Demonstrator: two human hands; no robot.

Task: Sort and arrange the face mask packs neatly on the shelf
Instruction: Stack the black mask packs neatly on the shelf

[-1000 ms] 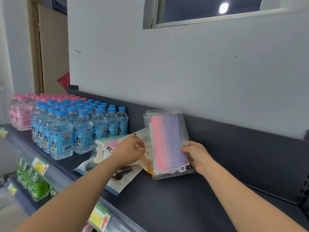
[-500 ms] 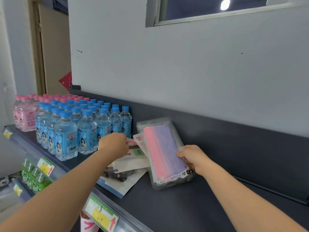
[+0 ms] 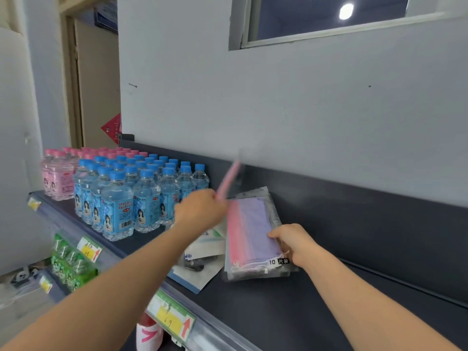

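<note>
The top pack of the stack carried the print "10 片装" at its lower right corner, white on the clear wrap, over masks shading from pink to purple. The right hand gripped the stack by its right edge, thumb on the front face, on the dark shelf close to the back panel. The left hand was closed in a fist around a pink pack, raised edge-on above the stack's upper left corner and too blurred for any print to be read. Under that forearm lay loose packs, flat and overlapping, just left of the stack; their writing was too small to make out. The blue-capped bottles stood in rows to the left with blue labels showing a figure and a barcode, the text unreadable. A yellow and green tag on the shelf's front rail bore handwritten digits I could not read and a red arrow pointing up.

Half a second before, the left hand had been low over the loose packs; it had since lifted with the pink pack. The right hand had kept its grip on the stack.
</note>
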